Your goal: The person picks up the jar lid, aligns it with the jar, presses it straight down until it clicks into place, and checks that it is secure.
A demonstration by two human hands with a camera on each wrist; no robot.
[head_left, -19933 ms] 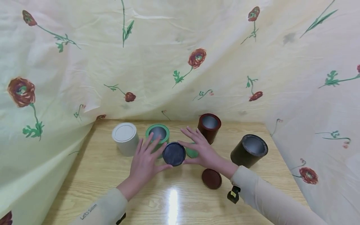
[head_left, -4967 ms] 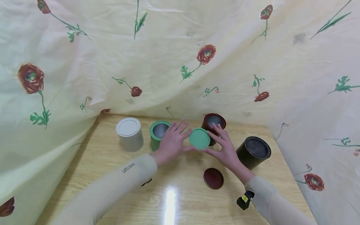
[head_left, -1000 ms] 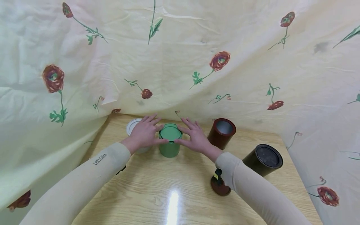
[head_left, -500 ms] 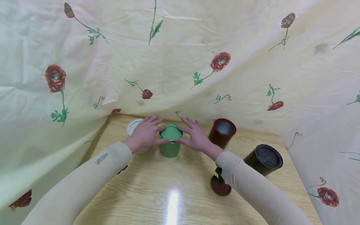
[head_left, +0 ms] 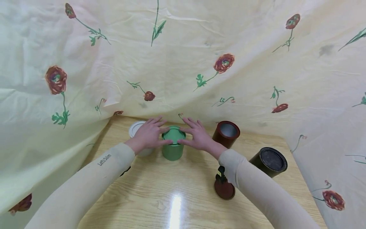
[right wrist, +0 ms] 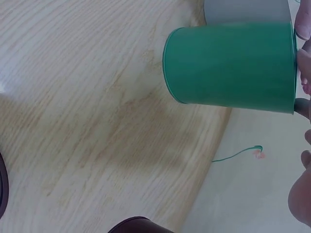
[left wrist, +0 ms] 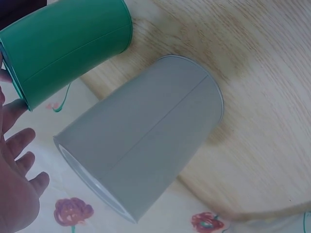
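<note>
We see a long, off-white left sleeve [head_left: 83, 183] and a matching right sleeve [head_left: 263, 189], both close-fitting. Small dark lettering [head_left: 104, 160], seemingly "Let's Slim", marks the left near its end. A black device [head_left: 221, 170] with a yellow patch [head_left: 219, 173] juts below the right cuff; a black piece [head_left: 125, 171] shows under the left.

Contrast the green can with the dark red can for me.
The green can has a green lid on its top; the dark red can is uncovered, showing its grey inside.
The left hand and right hand have fingers at the green can's top; neither hand is on the dark red can.
Both are upright cylinders on the wooden table.
</note>
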